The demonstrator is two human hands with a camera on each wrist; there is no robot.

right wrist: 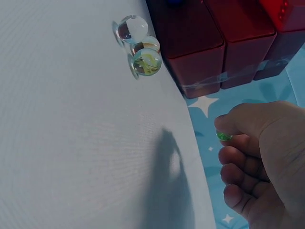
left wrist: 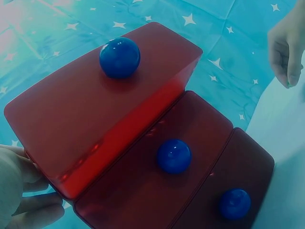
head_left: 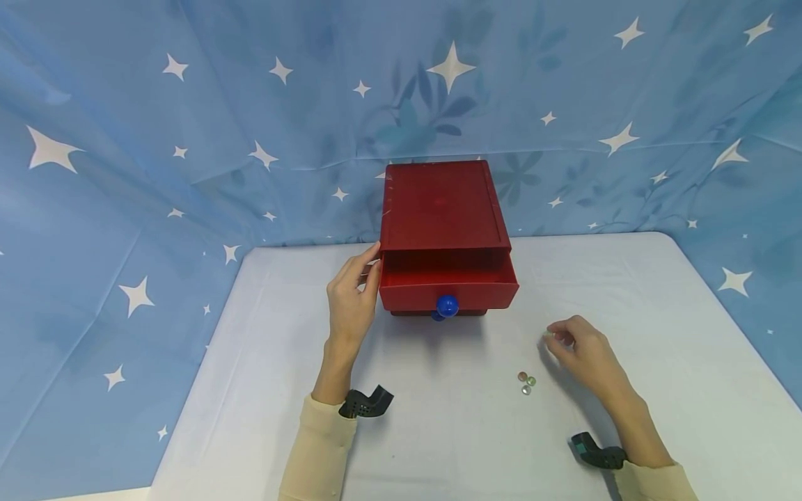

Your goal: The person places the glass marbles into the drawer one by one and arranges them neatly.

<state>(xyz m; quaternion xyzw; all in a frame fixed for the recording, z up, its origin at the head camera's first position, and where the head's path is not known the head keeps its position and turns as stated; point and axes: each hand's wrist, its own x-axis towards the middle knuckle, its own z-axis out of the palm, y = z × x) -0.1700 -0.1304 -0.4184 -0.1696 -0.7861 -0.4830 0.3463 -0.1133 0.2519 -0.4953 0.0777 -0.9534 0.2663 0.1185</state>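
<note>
A small red drawer cabinet [head_left: 441, 205] stands toward the back of the table, its top drawer [head_left: 410, 298] pulled out toward me. That drawer has a round blue knob [head_left: 447, 305]; the lower two drawers, seen in the left wrist view, are closed. Against the cabinet's left side rests my left hand [head_left: 353, 303], its fingers fairly straight. My right hand [head_left: 584, 353] hovers over the table at the right, pinching a green glass marble [right wrist: 224, 136] between thumb and forefinger. In the right wrist view, a clear marble [right wrist: 133, 29], a brownish marble [right wrist: 151, 43] and a yellow-green marble [right wrist: 147, 62] lie close together.
The table [head_left: 438, 431] has a white cover with rounded back corners. Behind and beside it hangs a blue cloth [head_left: 301, 139] with white stars, close to the cabinet's back. The marbles lie in front of the cabinet, to its right.
</note>
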